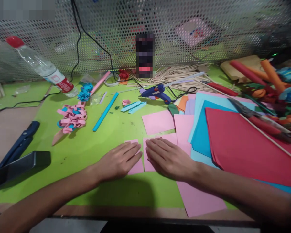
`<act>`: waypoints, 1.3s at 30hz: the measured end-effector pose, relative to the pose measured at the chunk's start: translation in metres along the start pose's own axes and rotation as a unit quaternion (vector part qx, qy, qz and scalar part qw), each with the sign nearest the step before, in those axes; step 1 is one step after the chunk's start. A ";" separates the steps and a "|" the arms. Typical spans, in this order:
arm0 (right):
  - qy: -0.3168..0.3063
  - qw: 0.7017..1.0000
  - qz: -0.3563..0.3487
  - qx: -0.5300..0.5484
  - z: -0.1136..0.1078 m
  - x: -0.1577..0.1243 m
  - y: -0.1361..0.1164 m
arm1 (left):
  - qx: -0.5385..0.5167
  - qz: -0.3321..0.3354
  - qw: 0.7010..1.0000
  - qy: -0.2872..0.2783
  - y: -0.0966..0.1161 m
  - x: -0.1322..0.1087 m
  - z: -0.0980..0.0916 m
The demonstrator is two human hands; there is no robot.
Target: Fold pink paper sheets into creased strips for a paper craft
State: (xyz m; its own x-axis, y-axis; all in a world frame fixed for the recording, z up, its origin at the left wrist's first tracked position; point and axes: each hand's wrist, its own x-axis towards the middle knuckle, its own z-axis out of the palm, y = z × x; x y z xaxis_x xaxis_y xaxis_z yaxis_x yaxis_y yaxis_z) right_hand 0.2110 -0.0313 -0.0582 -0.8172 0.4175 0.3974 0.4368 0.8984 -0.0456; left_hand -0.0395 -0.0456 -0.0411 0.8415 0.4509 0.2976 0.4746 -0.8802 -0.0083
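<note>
Two pieces of pink paper lie flat before me, the left piece under my left hand and the right piece under my right hand. A thin line of green runs between their facing edges, pointing away from me, and my fingertips meet on either side of it, near each other but apart. Both my hands are laid flat, fingers straight and side by side, pinching nothing that I can see; my thumbs are too hidden to tell. The right piece looks roughly square; my palm covers too much of the left one for me to name its long axis.

Just beyond the right piece, and nearer my right hand, lies a loose pink sheet. A long pink sheet runs away from me along the right piece's outer edge, passing under my right forearm. Further right, the blue sheets and red paper hem that arm in.

On my left, the green tabletop stretches outward to a black case, with a blue tube ahead. The glue gun lies farther off, beyond the loose sheet.
</note>
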 end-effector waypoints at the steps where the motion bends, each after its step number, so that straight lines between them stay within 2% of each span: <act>1: -0.005 1.000 0.004 0.005 0.000 0.000 0.000 | -0.006 -0.008 1.000 0.007 0.000 0.000 0.000; 3: -0.005 1.000 0.007 0.012 0.000 -0.001 0.001 | -0.021 -0.017 0.999 0.026 -0.002 0.000 -0.001; 7: 0.052 0.998 0.008 0.031 -0.008 0.000 0.001 | -0.049 -0.005 0.993 0.109 -0.019 -0.005 -0.003; 9: 0.076 0.994 0.024 0.076 -0.017 0.002 0.005 | -0.068 -0.032 0.983 0.165 -0.032 -0.008 -0.002; 11: 0.093 0.987 0.057 0.119 -0.027 0.002 0.014 | -0.095 -0.074 0.975 0.187 -0.044 -0.011 0.001; 13: 0.124 0.974 0.121 0.144 -0.032 0.001 0.026 | -0.122 -0.126 0.966 0.190 -0.051 -0.012 0.003; 15: 0.144 0.967 0.153 0.147 -0.031 -0.003 0.038 | -0.141 -0.150 0.961 0.186 -0.053 -0.012 0.005; 17: 0.159 0.963 0.165 0.144 -0.025 -0.008 0.048 | -0.149 -0.157 0.959 0.185 -0.052 -0.012 0.007; 21: 0.141 0.963 0.168 0.156 -0.013 -0.015 0.054 | -0.139 -0.176 0.956 0.187 -0.052 -0.013 0.009; 23: 0.142 0.962 0.172 0.159 -0.012 -0.016 0.053 | -0.121 -0.156 0.962 0.190 -0.051 -0.012 0.009; 27: 0.151 0.956 0.194 0.163 -0.014 -0.014 0.053 | -0.083 -0.051 0.978 0.183 -0.046 -0.010 0.008; 29: 0.153 0.954 0.203 0.160 -0.016 -0.013 0.054 | -0.083 -0.026 0.982 0.169 -0.043 -0.008 0.006; 35: 0.158 0.951 0.207 0.169 -0.017 -0.012 0.053 | -0.108 -0.073 0.973 0.190 -0.044 -0.007 0.006; 39: 0.158 0.949 0.211 0.171 -0.016 -0.012 0.054 | -0.107 -0.065 0.976 0.179 -0.046 -0.009 0.009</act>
State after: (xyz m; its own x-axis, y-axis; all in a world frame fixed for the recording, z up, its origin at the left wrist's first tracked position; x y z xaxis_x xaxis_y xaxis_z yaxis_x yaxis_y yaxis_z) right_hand 0.2504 0.0097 -0.0506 -0.4185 0.7374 0.5302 0.5085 0.6740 -0.5359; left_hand -0.0665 -0.0074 -0.0517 0.6151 0.5138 0.5980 0.4749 -0.8469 0.2392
